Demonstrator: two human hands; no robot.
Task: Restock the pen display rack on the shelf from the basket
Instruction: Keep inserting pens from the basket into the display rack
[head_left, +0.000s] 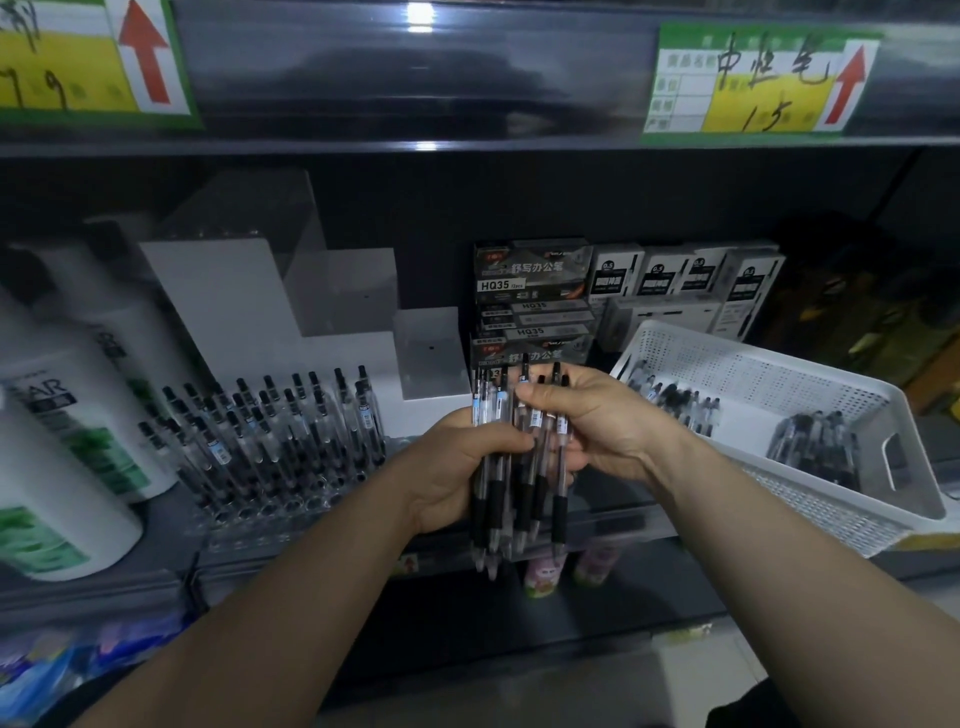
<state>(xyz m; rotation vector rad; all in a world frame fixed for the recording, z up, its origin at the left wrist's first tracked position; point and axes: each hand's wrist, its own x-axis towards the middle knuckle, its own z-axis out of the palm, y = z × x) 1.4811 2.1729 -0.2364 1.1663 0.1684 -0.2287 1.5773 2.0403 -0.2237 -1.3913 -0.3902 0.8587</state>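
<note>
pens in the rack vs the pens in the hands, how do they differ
The rack pens stand apart in rows in the rack; the held pens are bunched in one loose bundle. No hand touches the rack pens; the held pens are gripped by the left hand and right hand. Both sets point clicker end up.

The pens (525, 499) have clear glossy plastic barrels and matt black grips. The basket (753, 374) is white perforated plastic, the rack (270, 514) transparent plastic, the price tag (753, 78) paper.
</note>
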